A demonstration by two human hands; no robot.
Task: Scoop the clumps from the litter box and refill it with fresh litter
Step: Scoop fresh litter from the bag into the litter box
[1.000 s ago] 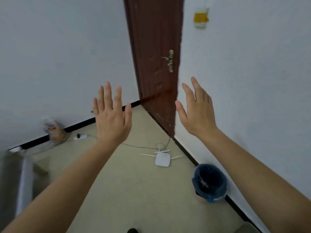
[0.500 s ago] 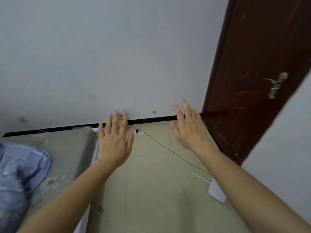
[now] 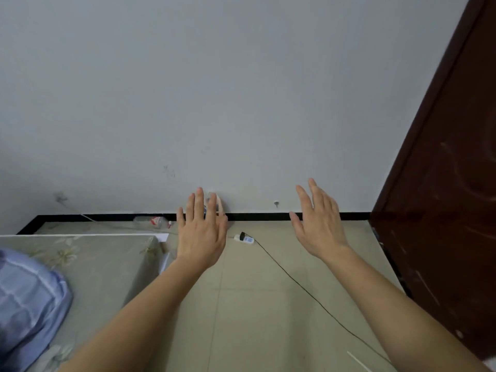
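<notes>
My left hand (image 3: 201, 236) is held out in front of me, palm down, fingers straight and spread, holding nothing. My right hand (image 3: 318, 224) is raised beside it, about a hand's width to the right, fingers straight and empty too. Both hover over the beige tiled floor (image 3: 268, 304) near the white wall. No litter box, scoop or litter bag is in view.
A mattress (image 3: 88, 267) with a floral cover and a blue blanket (image 3: 26, 299) fills the lower left. A plastic bottle (image 3: 153, 222) lies by the black skirting. A black cable (image 3: 295, 281) runs across the floor from a white plug (image 3: 243, 238). A dark brown door (image 3: 451, 197) stands at the right.
The view has swung left, away from the door, router and blue bin, onto the wall and mattress. Both hands stay raised and open, now lower in the view.
</notes>
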